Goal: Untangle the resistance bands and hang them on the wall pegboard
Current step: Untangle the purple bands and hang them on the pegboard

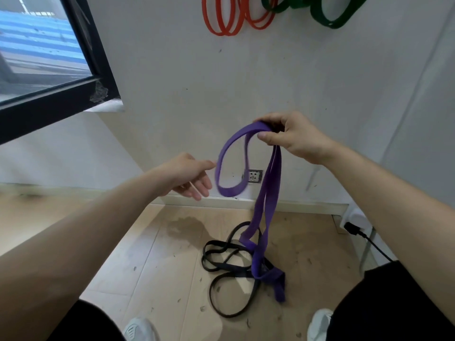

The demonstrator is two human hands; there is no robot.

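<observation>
Window (44,57): far left of the wall socket (253,176) and higher, with a black frame.
Left hand (189,177): just left of the wall socket at about its height, with loose, straight fingers that hold nothing. The fingertips are close beside the purple band's loop; I cannot tell whether they touch it.
Black bands (236,269): on the wooden floor below the wall socket, in tangled loops.
Orange bands (231,18): hung high on the wall above the wall socket.
Purple band (231,190): its top fold sits in the right hand's grip. One loop droops to the left, in front of the wall socket. Two strands drop just right of the wall socket to the floor, where the end lies knotted among the black bands.
Right hand (293,136): above and right of the wall socket, thumb and curled fingers pinching the purple band's fold.
Green bands (330,16): high above and right of the wall socket.
Black plug (352,228): right of the wall socket and lower, by the skirting.
</observation>
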